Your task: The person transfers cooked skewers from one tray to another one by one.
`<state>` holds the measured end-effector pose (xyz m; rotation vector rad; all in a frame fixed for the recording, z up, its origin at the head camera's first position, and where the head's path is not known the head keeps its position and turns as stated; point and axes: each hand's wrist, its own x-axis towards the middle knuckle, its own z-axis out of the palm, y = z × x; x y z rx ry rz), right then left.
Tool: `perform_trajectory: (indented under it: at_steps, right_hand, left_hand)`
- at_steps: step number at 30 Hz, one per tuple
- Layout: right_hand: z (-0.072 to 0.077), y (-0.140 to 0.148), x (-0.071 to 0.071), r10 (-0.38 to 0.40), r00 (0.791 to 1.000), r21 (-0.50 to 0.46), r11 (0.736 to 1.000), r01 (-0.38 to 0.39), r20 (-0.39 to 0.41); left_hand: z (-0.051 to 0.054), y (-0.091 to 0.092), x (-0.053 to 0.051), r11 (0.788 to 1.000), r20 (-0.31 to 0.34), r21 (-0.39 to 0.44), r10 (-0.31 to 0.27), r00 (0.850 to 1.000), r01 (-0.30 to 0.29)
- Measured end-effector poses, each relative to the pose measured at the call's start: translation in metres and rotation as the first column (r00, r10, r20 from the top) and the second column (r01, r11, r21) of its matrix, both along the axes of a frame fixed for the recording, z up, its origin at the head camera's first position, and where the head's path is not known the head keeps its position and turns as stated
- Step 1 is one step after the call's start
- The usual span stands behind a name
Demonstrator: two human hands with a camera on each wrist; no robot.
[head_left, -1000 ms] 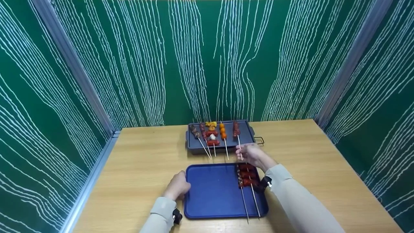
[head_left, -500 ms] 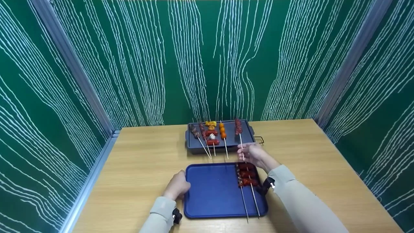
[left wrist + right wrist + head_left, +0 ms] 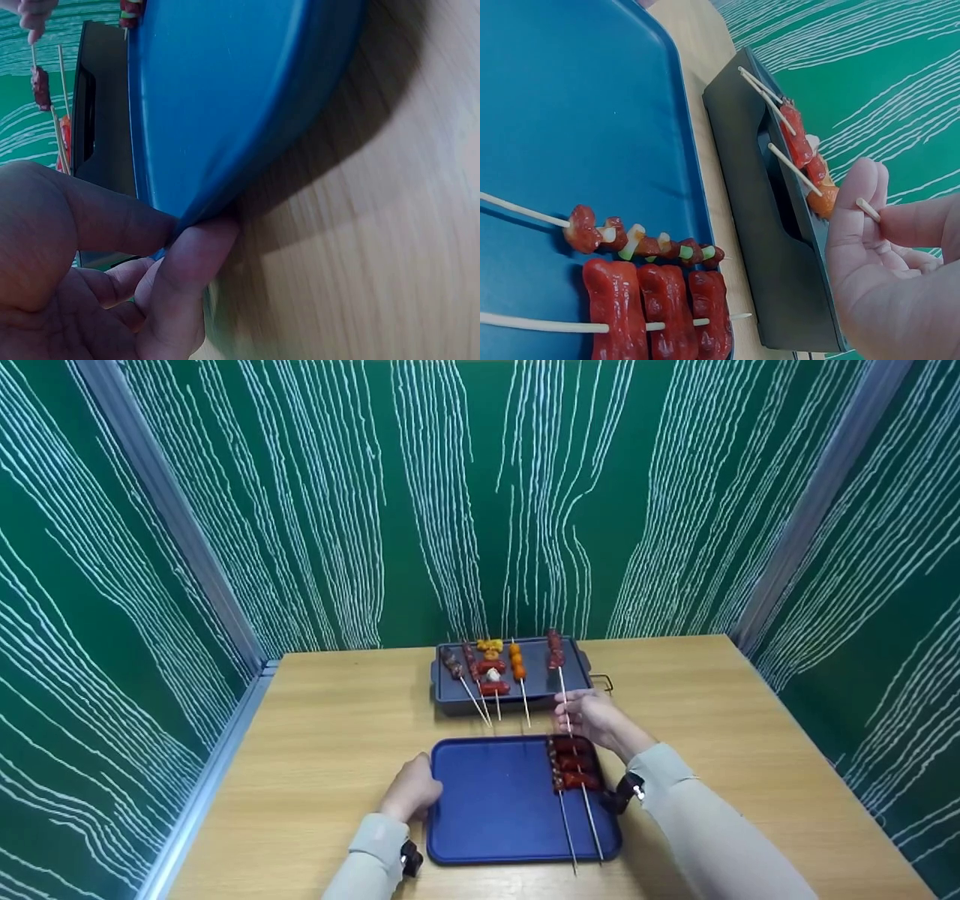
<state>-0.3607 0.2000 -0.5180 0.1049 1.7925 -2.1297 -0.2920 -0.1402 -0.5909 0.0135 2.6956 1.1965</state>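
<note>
My left hand (image 3: 411, 791) pinches the left rim of a blue tray (image 3: 487, 810) between thumb and fingers, plainly seen in the left wrist view. My right hand (image 3: 596, 721) pinches the stick end of a meat skewer (image 3: 555, 649). That skewer's dark red meat is over the right part of a dark grill (image 3: 535, 667); whether it touches the plate I cannot tell. In the right wrist view only the stick's tip (image 3: 868, 210) shows between thumb and fingers. On the tray's right side lie a sausage skewer (image 3: 667, 307) and a meat-and-vegetable skewer (image 3: 641, 241).
Several skewers stay on the grill's left and middle, among them an orange-ball skewer (image 3: 517, 662) and a mixed skewer (image 3: 492, 667). Their sticks overhang the grill's front edge. A wire handle (image 3: 602, 683) juts from its right side. Green patterned walls (image 3: 480, 510) enclose the wooden table (image 3: 322, 720).
My right hand has shifted slightly right, and the meat skewer has moved right and toward the grill's back edge. My left hand and the tray have stayed in place.
</note>
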Motion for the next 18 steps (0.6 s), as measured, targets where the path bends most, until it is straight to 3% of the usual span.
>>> perform_trajectory:
  at_steps: [4,9,11,18]
  right_hand:
    - [0.004,0.001,0.003,-0.005,1.000,-0.006,1.000,0.005,-0.005]
    - [0.006,0.001,0.007,0.005,1.000,-0.022,1.000,-0.005,-0.020]
    - [0.007,0.001,0.009,0.011,1.000,-0.021,1.000,-0.012,-0.025]
    - [0.012,0.001,0.014,0.012,1.000,-0.010,1.000,-0.012,-0.027]
  left_hand:
    - [-0.005,-0.002,-0.004,0.999,-0.002,0.041,-0.003,1.000,0.003]
    - [-0.041,-0.011,-0.024,0.999,-0.032,0.016,-0.045,0.998,0.046]
    - [-0.046,-0.013,-0.027,0.998,-0.039,-0.002,-0.057,0.998,0.057]
    - [-0.001,-0.002,-0.001,1.000,-0.011,0.018,-0.011,1.000,0.011]
